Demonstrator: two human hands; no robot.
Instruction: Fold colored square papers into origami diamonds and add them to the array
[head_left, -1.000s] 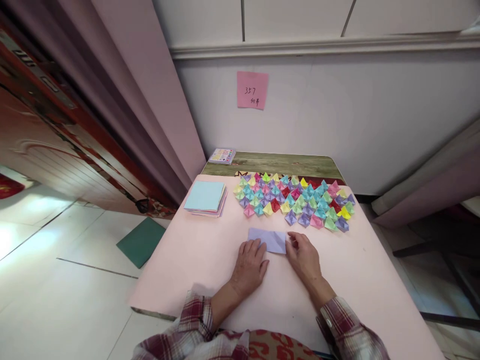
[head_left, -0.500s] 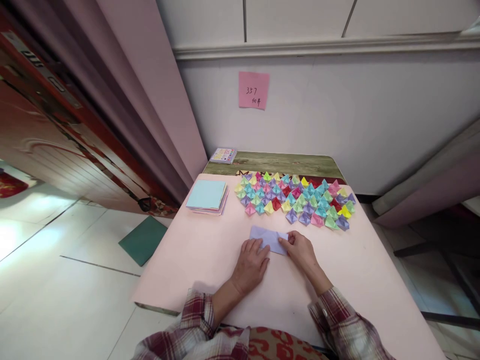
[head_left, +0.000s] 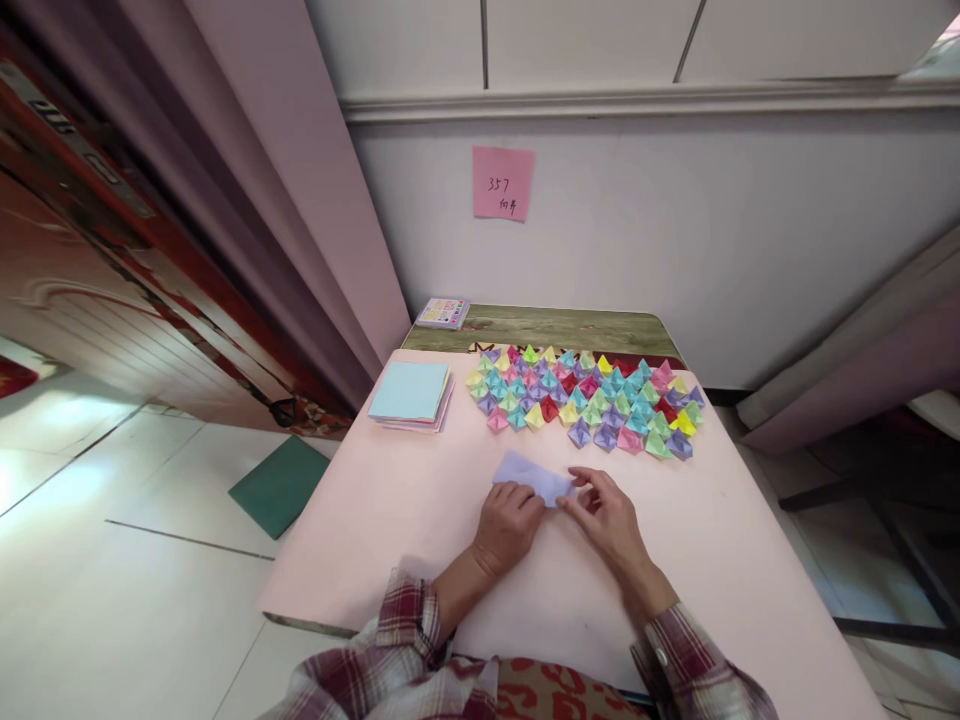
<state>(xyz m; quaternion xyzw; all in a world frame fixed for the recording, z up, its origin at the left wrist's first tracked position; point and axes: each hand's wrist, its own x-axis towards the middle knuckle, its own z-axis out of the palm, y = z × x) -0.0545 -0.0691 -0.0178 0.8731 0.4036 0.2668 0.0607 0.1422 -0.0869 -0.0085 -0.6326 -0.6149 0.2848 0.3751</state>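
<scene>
A folded sheet of lavender origami paper [head_left: 531, 474] lies on the pink-covered table, tilted down to the right. My left hand [head_left: 510, 525] rests over its lower edge, fingers curled and pressing on the paper. At the paper's right end is my right hand [head_left: 606, 510], with thumb and index finger around the right edge and corner. Beyond both hands sit many small folded paper pieces [head_left: 577, 385] in mixed colours, set in rows. To the left stands a stack of square origami paper [head_left: 409, 392], light blue on top.
A small printed packet [head_left: 443, 313] lies at the table's far left corner on the wood-pattern strip [head_left: 555, 325]. A pink note [head_left: 503, 184] is stuck on the wall. A green square [head_left: 279, 487] lies on the floor left of the table [head_left: 360, 540].
The lavender paper has turned slightly, its right end now lower. My left hand has shifted a little to the right with its fingers more curled. My right hand's fingers have spread somewhat around the edge.
</scene>
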